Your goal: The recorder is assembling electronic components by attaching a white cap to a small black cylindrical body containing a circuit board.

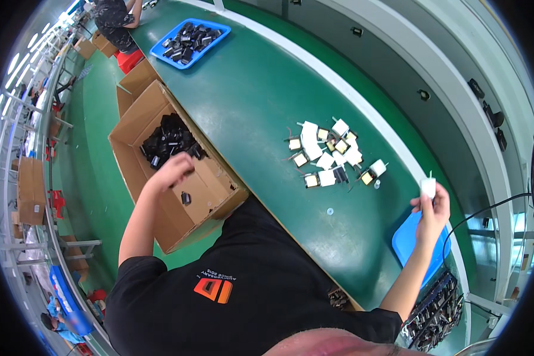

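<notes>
The white block [428, 188] juts up from the right hand's [433, 210] pinching fingers, which hide its lower end. The forearm partly covers a blue tray [406, 237]. Over the cardboard box [204, 183], the left hand [175, 171] curls; I can't tell whether it's holding anything.

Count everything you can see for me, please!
Workbench: one, green, centre
Open carton: one, brown, beside workbench
Trays: two, blue, far and right
Black parts: many, black, carton and far tray
White blocks: several, white, mostly on workbench
Yellow-faced blocks: several, yellow, among those
Disc: one, pale, workbench
Dark pieces: many, dark, lower right
Cable: one, black, right
Background cartons: several, brown, left
People: at least two, dark-clad and blue-clad, left
Shirt: one, black, lower centre
Left hand: one, bare, over carton
Right hand: one, bare, gripping white block
</notes>
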Demonstrator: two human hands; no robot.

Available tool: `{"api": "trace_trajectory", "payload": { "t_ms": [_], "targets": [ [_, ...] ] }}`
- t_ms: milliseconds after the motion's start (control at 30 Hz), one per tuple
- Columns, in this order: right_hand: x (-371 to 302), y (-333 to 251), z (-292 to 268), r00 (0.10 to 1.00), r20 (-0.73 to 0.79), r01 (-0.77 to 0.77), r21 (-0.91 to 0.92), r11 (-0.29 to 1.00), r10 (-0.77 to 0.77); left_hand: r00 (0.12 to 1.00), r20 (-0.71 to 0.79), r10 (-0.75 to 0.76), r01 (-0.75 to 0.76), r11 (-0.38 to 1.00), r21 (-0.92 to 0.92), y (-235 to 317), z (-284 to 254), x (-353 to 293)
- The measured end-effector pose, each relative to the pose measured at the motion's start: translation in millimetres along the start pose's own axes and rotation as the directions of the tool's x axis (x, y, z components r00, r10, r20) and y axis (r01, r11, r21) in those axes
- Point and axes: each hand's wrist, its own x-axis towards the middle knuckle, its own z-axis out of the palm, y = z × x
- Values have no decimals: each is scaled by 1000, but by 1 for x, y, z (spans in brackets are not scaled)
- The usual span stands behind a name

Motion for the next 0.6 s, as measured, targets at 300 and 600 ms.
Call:
{"api": "trace_trajectory", "payload": {
  "t_ms": [300,600],
  "targets": [
    [-89,-16,76,987,81,-152,725,672,136,523,276,807,-749,589,-304,173,114,-61],
    [-118,-33,97,967,253,-225,832,506,14,371,359,857,-685,513,-518,200,185,-67]
  ]
}}
